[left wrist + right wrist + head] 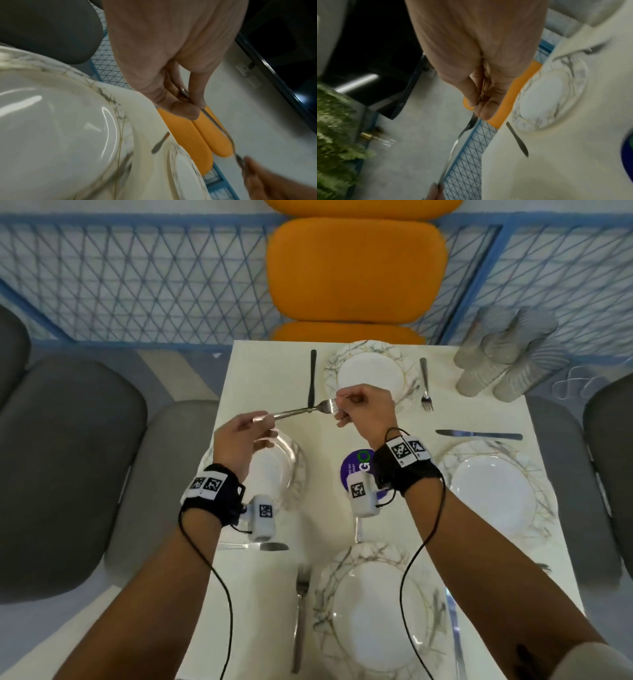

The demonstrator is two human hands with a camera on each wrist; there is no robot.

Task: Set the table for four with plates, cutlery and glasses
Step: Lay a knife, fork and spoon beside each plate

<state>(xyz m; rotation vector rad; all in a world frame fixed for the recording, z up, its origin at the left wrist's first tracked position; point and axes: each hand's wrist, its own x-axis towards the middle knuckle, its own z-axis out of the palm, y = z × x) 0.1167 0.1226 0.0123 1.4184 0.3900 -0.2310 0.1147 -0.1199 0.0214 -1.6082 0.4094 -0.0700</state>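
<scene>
Left hand pinches the fork handle, right hand pinches its prongs, held above bare surface between two plates, near the left edge.

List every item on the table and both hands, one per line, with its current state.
Held fork: in the air, gripped at both ends.
Left hand: pinches the fork's handle.
Right hand: pinches the fork's tines.
Far plate: set, empty; knife and fork flat beside it.
Right plate: set, empty; knife beside it.
Near plate: set, empty; fork beside it.
Left plate: set, empty.
Glasses: clustered at the corner, not yet distributed.
</scene>
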